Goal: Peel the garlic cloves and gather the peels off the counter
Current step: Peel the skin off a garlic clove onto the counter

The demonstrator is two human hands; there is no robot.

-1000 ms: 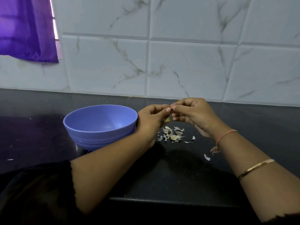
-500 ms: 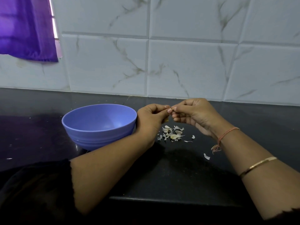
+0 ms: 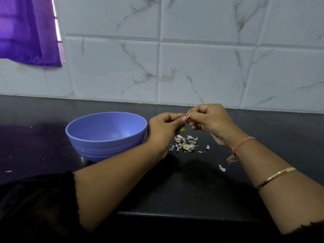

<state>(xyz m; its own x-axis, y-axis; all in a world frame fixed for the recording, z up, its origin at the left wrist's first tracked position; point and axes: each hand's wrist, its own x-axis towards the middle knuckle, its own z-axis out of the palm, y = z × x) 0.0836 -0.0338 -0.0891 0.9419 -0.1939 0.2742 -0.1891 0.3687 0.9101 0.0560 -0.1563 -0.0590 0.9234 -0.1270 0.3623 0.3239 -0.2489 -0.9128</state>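
Fingers [image 3: 182, 118] of the left hand [image 3: 163, 128] and those of the right hand [image 3: 210, 120] meet tip to tip above the counter [image 3: 192, 186], both sets pinched shut on a garlic clove [image 3: 182, 129]. Only a small yellowish part of the clove shows, below the left thumb, and a pale scrap of skin [image 3: 188, 117] sits right at the pinch point between the two thumbs. How much of the clove is already bare cannot be told.

Directly beneath the hands lies a loose pile of garlic peels [image 3: 185, 143], white and papery, with one plumper pale piece near its middle. A few stray flakes lie off to the right of the pile, and a single peel [image 3: 222, 168] rests apart, nearer the counter's front edge beside the right forearm.

Just left of the left hand stands a blue bowl [image 3: 105, 137], upright, its inside showing nothing. The right wrist carries an orange thread [image 3: 242, 144], and a gold bangle [image 3: 275, 178] sits further up the forearm. Behind the counter rises a white marbled tile wall [image 3: 201, 67]; a purple curtain [image 3: 26, 30] hangs at upper left.
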